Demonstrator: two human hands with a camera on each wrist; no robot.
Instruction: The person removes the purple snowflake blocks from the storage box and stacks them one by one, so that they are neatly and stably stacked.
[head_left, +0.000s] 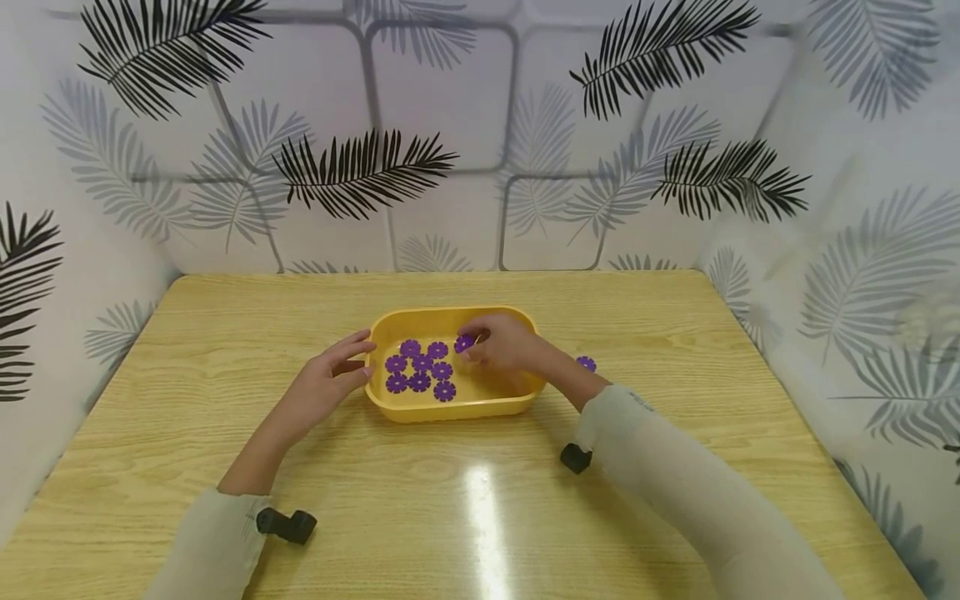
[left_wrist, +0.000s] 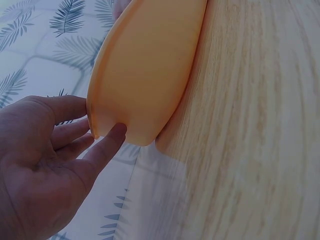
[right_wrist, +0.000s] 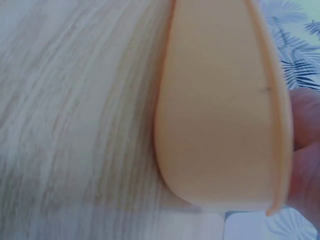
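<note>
Here's the purple, notched, flower-shaped disc (head_left: 462, 343), inside the yellow, oblong plastic tray (head_left: 450, 412), toward its far side, and my right grip (head_left: 501, 340) has it pinched between thumb and fingers! Just to the left sits a cluster of matching purple discs (head_left: 422, 363), in the tray's left half. At the tray's left end, my left grip (head_left: 324, 385) is unclenched, fingertips and thumb touching the wall. One lone purple disc (head_left: 586, 364) lies right of the tray on the pale, wood-grained tabletop (head_left: 645, 333), and a leaf-patterned backdrop (head_left: 465, 221) rises beyond the far edge!
</note>
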